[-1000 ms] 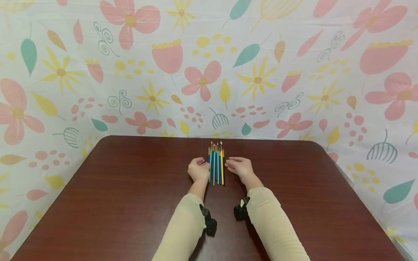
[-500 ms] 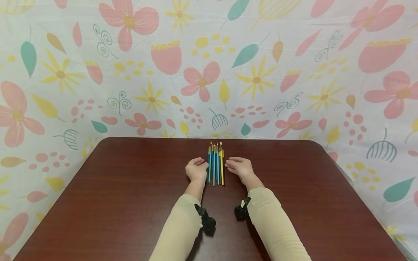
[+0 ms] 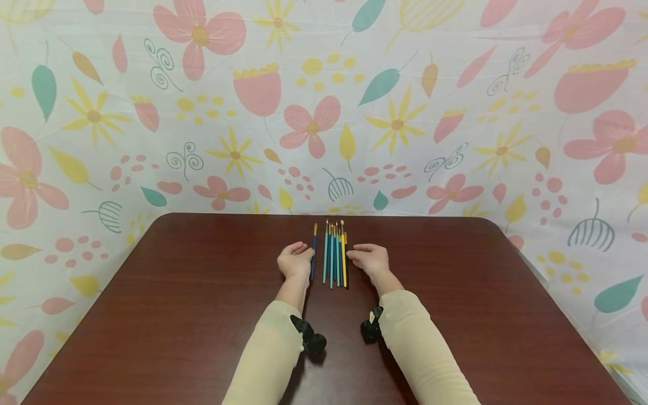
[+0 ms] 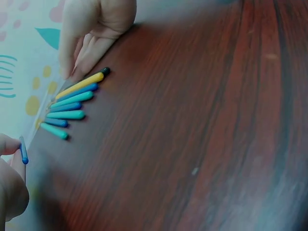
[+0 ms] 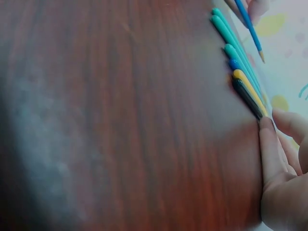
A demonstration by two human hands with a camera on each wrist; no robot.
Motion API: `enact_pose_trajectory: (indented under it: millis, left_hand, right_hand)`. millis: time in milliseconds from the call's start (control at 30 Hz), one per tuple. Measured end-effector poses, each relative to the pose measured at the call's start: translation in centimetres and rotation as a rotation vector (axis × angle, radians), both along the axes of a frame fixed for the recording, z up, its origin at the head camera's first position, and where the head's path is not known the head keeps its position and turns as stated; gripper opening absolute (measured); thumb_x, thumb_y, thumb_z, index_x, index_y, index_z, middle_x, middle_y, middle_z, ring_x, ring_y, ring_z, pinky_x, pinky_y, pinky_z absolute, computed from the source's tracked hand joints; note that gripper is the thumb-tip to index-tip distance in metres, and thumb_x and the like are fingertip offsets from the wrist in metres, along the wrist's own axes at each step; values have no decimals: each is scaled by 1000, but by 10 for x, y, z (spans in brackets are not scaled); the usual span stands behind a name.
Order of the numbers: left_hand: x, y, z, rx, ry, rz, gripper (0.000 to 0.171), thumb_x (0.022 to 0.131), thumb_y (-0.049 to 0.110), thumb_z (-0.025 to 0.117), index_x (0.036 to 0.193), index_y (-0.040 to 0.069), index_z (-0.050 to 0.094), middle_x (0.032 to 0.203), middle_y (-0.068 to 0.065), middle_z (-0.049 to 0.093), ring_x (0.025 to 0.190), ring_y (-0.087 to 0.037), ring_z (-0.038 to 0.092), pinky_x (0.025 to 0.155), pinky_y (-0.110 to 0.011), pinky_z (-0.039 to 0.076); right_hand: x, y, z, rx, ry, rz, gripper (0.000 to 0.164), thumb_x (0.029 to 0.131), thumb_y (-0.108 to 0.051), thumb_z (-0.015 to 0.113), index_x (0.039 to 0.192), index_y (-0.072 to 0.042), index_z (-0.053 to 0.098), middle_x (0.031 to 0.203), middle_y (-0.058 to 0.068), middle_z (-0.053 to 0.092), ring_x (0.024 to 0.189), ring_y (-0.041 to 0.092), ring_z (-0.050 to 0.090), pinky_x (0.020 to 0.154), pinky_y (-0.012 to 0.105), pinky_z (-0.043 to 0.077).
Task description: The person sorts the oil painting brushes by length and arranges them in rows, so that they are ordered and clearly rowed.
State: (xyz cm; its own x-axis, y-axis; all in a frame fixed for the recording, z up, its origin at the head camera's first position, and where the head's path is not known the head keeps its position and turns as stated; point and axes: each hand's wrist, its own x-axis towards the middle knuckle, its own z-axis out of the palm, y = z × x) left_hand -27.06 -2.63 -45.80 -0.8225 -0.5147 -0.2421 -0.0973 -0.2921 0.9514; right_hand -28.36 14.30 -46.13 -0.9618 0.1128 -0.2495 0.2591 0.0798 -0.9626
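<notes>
My left hand [image 3: 295, 261] pinches a dark blue paintbrush [image 3: 314, 242] between thumb and fingers, a little left of the other brushes. That brush points away from me, with its tan bristles at the far end. Several more paintbrushes [image 3: 334, 261] lie side by side, their handles teal, blue, yellow and black. My right hand [image 3: 372, 260] rests on its edge at the right of this row, fingers loosely bent. In the right wrist view, its fingertips are right at the black paintbrush [image 5: 246, 98], beside the yellow paintbrush [image 5: 248, 89].
The brushes lie near the back middle of a dark reddish-brown wooden table [image 3: 202, 315]. Behind it hangs a white cloth [image 3: 324, 67] printed with flowers and leaves. A small black camera [image 3: 309, 336] sits on the left wrist, another black camera [image 3: 372, 326] on the right.
My left hand has moved left, taking the dark blue paintbrush away from the row, so a gap now shows between them. The right hand has hardly moved.
</notes>
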Motion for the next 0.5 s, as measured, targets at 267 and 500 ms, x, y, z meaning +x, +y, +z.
enact_pose_trajectory:
  millis: [267, 500]
  left_hand:
    - [-3, -17, 4, 11, 9, 24, 38, 70, -11, 72, 107, -6, 65, 105, -22, 68, 83, -15, 64, 78, -29, 57]
    - [-7, -34, 6, 27, 21, 55, 40, 69, -12, 72, 107, -6, 64, 106, -23, 68, 75, -9, 63, 71, -22, 56]
  right_hand:
    - [-1, -8, -4, 125, 41, -65, 38, 79, -9, 74, 115, 1, 65, 121, 21, 60, 102, 33, 65, 87, 40, 55]
    - [1, -11, -3, 168, 60, -87, 35, 78, -9, 76, 110, 0, 67, 108, 22, 68, 95, 30, 68, 82, 38, 57]
